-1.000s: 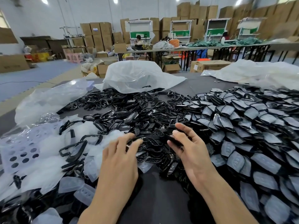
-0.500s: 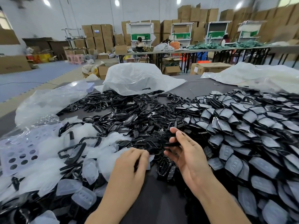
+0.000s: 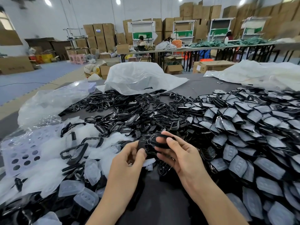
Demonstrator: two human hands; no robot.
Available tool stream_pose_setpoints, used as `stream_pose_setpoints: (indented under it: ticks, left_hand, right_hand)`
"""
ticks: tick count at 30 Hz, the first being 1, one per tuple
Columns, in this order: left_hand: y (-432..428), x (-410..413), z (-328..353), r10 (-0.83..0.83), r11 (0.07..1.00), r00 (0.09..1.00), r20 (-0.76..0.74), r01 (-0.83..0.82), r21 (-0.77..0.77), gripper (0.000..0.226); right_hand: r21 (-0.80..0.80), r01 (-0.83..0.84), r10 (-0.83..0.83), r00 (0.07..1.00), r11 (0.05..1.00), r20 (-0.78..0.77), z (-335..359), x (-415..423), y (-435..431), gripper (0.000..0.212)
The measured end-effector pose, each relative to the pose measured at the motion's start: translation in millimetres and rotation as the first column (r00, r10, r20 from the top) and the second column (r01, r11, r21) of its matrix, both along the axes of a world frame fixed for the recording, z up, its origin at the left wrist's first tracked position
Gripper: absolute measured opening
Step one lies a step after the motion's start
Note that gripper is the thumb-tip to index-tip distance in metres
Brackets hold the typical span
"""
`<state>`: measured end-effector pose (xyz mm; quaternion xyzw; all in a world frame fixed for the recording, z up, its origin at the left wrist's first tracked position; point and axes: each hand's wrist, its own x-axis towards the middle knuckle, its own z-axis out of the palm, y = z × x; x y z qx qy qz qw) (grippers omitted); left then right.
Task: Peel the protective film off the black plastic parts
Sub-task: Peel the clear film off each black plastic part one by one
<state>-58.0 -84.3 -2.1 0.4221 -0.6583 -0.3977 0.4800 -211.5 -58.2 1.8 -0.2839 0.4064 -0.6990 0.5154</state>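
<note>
Right hand (image 3: 180,157) pinches a black plastic part (image 3: 159,140) between thumb and fingers, held just over the worktop (image 3: 155,200) near the big pile (image 3: 243,135). Left hand (image 3: 128,161) has its fingers curled and nips a small dark piece (image 3: 141,143) right beside it. A scrap of film (image 3: 149,161) shows just below. The part looks light, stiff and glossy, so probably slippery. Best to grip the rim and pick at a film corner with a nail.
</note>
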Motion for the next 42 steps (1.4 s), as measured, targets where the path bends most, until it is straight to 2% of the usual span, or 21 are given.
stream_pose_setpoints:
  ticks: [6, 13, 18, 25, 28, 32, 37, 42]
  left_hand:
    - [-0.4, 2.2, -4.0, -0.002, 1.0, 0.999, 0.032, 0.002, -0.016, 0.038]
    - [1.7, 0.8, -0.3, 0.002, 0.998, 1.0, 0.018, -0.001, -0.067, 0.027]
    - [1.3, 0.7, 0.0, 0.049, 0.997, 0.997, -0.051, -0.052, -0.057, 0.028]
    - [-3.8, 2.4, 2.9, 0.039, 0.995, 0.964, -0.262, -0.013, 0.099, 0.02]
    - [-3.0, 2.4, 3.9, 0.048, 0.996, 0.967, -0.251, -0.028, 0.082, 0.018]
    - [-2.0, 2.3, 1.2, 0.069, 0.998, 0.985, -0.159, -0.067, 0.018, 0.024]
    - [-2.9, 2.6, -1.4, 0.106, 0.994, 0.986, -0.126, -0.108, -0.006, 0.016]
    - [-10.2, 6.8, -2.7, 0.016, 0.997, 0.983, -0.182, -0.001, 0.077, 0.021]
  right_hand:
    - [-0.007, 0.027, -0.027, 0.999, 1.0, 0.02, -0.3, -0.6, -0.1, 0.024]
    - [-0.002, 0.062, -0.062, 0.997, 0.998, 0.041, -6.2, -0.4, -3.3, 0.023]
    - [0.007, 0.045, -0.045, 0.997, 0.999, 0.06, -7.2, 1.2, -4.1, 0.023]
    - [0.025, 0.009, -0.011, 0.999, 1.0, 0.049, -5.3, 4.7, -3.8, 0.023]
    - [0.026, -0.02, 0.02, 0.999, 0.999, 0.026, -5.7, 6.7, -2.6, 0.023]
    - [0.027, -0.078, 0.08, 0.995, 0.997, -0.066, -6.7, 11.5, 0.3, 0.024]
    - [-0.015, -0.163, 0.159, 0.975, 0.987, -0.153, -5.4, 16.3, 3.7, 0.026]
    - [-0.051, -0.191, 0.173, 0.954, 0.98, -0.245, -3.0, 16.2, 6.5, 0.027]
